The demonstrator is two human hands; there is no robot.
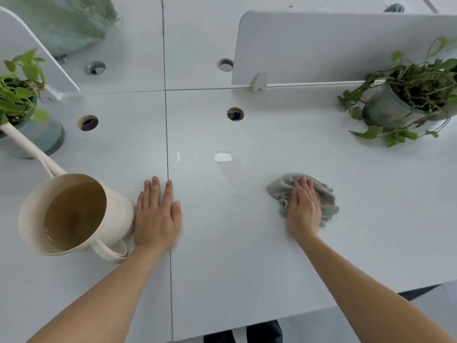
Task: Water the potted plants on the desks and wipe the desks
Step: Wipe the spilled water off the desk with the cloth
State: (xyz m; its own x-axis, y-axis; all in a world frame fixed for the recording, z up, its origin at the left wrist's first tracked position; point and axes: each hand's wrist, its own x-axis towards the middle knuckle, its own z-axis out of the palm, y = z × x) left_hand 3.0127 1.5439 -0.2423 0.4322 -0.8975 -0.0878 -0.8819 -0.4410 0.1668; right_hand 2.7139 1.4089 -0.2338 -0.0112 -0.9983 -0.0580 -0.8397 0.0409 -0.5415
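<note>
My right hand (303,208) lies flat on a crumpled grey cloth (325,194), pressing it onto the white desk (247,256). My left hand (157,214) rests palm down on the desk across the seam between two desktops, holding nothing. Just to its left stands a cream watering can (74,214) with water inside, its long spout pointing up-left toward a potted plant (18,100) in a grey pot. A second potted plant (405,100) with trailing vines stands at the far right. A thin wet patch (223,157) glistens on the desk between my hands.
White divider panels (333,45) stand behind the desks at the back right and back left. Several round cable holes (235,114) sit in the desktops. A pale green bag (71,23) lies at the back left. The desk's front edge runs near my feet.
</note>
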